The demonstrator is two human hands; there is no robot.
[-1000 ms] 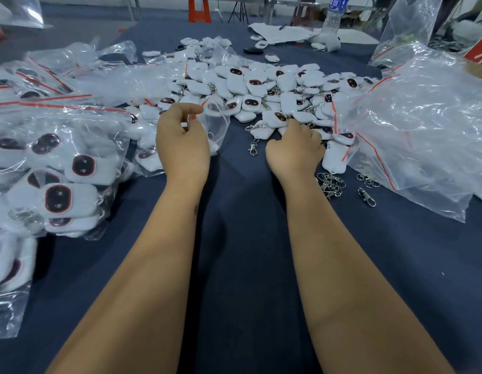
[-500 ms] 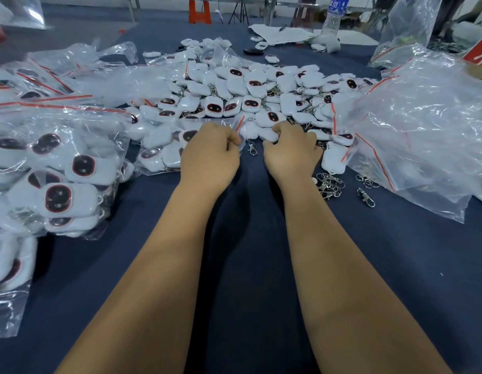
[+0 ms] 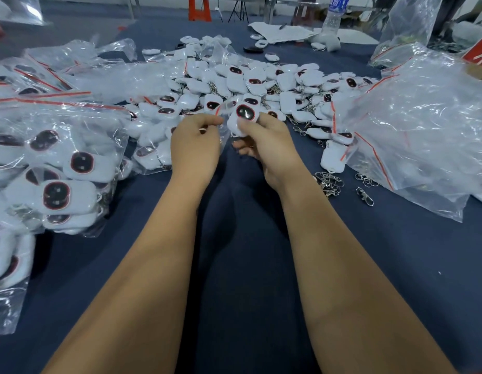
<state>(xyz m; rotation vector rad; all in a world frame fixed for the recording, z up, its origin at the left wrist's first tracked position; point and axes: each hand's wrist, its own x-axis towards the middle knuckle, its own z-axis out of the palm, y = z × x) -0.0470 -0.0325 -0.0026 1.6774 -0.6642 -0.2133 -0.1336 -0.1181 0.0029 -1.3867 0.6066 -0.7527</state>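
The right hand (image 3: 269, 143) is gripping a white fob (image 3: 243, 116) just above the near edge of the pile (image 3: 261, 82). It is tilting the fob's dark face toward the left hand (image 3: 194, 144), which is pinching the mouth of a small clear bag (image 3: 225, 107) right beside it, seemingly holding it open so the fob can slide in. Half a second ago both hands were lying knuckles-up at the pile's edge on the table (image 3: 248, 252); now the right is lifting the fob clear.

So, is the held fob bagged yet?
Out, apparently: right hand grips the fob bare, beside the small bag the left hand pinches.
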